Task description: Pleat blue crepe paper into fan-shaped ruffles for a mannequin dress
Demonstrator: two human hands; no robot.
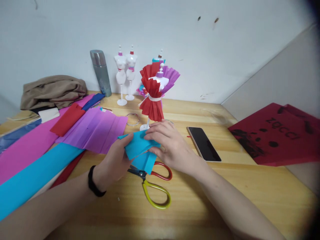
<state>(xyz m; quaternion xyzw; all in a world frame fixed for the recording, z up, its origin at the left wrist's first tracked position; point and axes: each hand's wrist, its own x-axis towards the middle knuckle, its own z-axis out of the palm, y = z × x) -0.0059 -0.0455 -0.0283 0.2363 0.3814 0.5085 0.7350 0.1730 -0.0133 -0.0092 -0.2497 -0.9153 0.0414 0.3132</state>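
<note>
Between my two hands is a piece of blue crepe paper point(140, 144), partly folded, with a lower flap hanging down. My left hand point(115, 156), with a black band at the wrist, grips its left side. The fingers of my right hand point(170, 144) pinch its right edge. Below the paper lie scissors point(157, 195) with one red and one yellow handle; the paper and my left hand hide part of the blades. Just beyond my hands stands a small white mannequin point(160, 81) dressed in pleated red and purple paper, tied at the waist with a white band.
Crepe paper sheets point(62, 146) in several colours cover the left side. A brown cloth point(53, 90), a flask point(100, 73) and two white mannequins point(121, 70) stand or lie along the wall. A phone point(204, 143) and a red bag point(277, 133) are on the right.
</note>
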